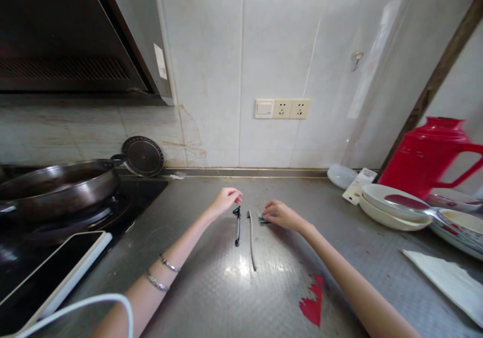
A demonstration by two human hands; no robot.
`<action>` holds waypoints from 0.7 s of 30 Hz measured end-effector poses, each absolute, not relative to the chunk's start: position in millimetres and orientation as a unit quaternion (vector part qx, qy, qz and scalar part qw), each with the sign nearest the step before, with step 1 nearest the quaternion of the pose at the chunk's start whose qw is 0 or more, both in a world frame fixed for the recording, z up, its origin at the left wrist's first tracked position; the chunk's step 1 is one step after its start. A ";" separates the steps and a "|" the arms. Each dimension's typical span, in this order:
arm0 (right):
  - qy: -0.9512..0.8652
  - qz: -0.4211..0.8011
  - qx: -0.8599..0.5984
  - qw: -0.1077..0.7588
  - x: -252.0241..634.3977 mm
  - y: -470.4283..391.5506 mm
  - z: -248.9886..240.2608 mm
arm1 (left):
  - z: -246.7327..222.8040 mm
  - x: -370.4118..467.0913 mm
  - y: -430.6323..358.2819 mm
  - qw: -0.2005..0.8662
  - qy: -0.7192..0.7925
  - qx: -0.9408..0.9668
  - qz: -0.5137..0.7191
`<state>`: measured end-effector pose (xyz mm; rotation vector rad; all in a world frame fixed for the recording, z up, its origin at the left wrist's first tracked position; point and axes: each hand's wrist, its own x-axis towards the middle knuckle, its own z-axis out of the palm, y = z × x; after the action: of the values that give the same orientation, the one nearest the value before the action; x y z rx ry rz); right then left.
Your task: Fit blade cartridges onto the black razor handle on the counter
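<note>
My left hand [226, 199] hovers over the counter just beyond the razor head, its fingers curled together with nothing visible in them. Below it lies a dark-headed razor [237, 230], its handle pointing toward me. Between my hands, a thin grey toothbrush [252, 242] lies lengthwise, head at the far end. My right hand [282, 214] is low on the counter to the right of the toothbrush. Its fingers close on a small green-and-white piece [264, 221], mostly hidden under the fingertips, so its kind is unclear.
On the left are a cooktop with a steel pan [64, 184], a phone [56, 277] and a white cable [109, 298]. A torn red scrap [313, 302] lies in front. Stacked plates [392, 222], a red thermos jug [430, 157] and white paper [445, 282] occupy the right.
</note>
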<state>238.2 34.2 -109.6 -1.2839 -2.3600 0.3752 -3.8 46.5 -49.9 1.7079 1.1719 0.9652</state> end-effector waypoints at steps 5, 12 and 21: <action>-0.851 0.137 -0.459 0.214 237.1 35.3 -112.0 | -49.6 -3.7 45.6 0.407 0.470 0.687 0.376; -0.850 0.140 -0.455 0.226 237.1 37.2 -115.0 | -50.2 -4.0 45.9 0.400 0.467 0.696 0.370; -0.852 0.133 -0.456 0.222 235.0 33.6 -110.3 | -50.2 -3.7 45.9 0.401 0.470 0.696 0.366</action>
<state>235.0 33.6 -110.3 -1.2596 -2.3530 0.3684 -3.7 45.9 -50.2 1.7613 1.1884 0.9251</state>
